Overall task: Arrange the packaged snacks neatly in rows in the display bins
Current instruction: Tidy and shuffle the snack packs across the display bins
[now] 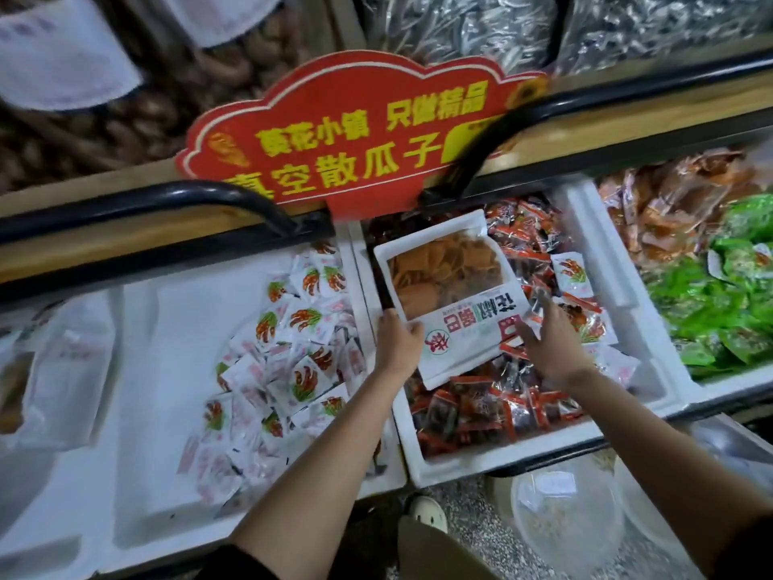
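Note:
A large white bag of orange crisps (451, 286) with a clear window lies tilted over the middle foam bin (493, 454), which is full of small red-and-dark snack packs (481, 412). My left hand (397, 343) grips the bag's near left edge, thumb on top. My right hand (552, 337) is at the bag's near right corner and pinches a small clear wrapper between its fingertips. The left foam bin (138, 412) holds a loose heap of small white packs (288, 357) with red-and-green prints.
A red sign (355, 136) stands on the black rail (209, 198) behind the bins. The right bin (594, 253) holds green packs (719, 303) and orange bags. Large white bags lie at far left (62, 362). Clear plastic tubs (564, 521) sit on the floor below.

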Action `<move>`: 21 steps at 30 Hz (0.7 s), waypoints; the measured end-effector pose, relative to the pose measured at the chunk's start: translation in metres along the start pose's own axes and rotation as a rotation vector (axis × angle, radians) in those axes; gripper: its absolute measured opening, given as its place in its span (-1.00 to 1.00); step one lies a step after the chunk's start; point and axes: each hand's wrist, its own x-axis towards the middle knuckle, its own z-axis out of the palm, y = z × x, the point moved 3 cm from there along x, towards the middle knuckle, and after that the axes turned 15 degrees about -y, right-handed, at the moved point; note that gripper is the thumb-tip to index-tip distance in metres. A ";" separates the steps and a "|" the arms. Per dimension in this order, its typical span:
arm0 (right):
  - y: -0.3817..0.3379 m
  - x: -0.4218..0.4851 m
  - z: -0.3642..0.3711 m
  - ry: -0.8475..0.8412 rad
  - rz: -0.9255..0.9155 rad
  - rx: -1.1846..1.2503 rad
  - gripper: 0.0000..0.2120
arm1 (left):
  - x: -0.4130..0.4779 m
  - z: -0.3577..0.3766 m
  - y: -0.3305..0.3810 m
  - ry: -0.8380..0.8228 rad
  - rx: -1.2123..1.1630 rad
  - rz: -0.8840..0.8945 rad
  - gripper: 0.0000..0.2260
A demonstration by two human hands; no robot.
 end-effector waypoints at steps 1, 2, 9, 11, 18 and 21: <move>-0.002 0.006 -0.001 -0.022 -0.001 0.036 -0.51 | 0.003 0.000 0.001 0.044 -0.011 -0.002 -0.76; -0.005 0.012 -0.002 -0.046 0.006 0.057 -0.56 | 0.005 0.000 0.001 0.081 -0.010 -0.005 -0.80; -0.009 0.038 -0.018 0.002 0.021 0.219 -0.76 | 0.009 -0.006 0.002 0.272 -0.030 0.015 -0.67; -0.015 0.037 -0.025 0.029 -0.016 0.222 -0.76 | 0.006 -0.008 0.007 0.322 -0.070 0.049 -0.68; -0.039 0.012 -0.040 0.127 -0.171 0.314 -0.74 | -0.015 -0.030 0.031 0.331 -0.137 0.153 -0.79; -0.036 -0.004 -0.029 0.130 -0.189 0.314 -0.77 | -0.029 -0.037 0.034 0.303 -0.173 0.160 -0.81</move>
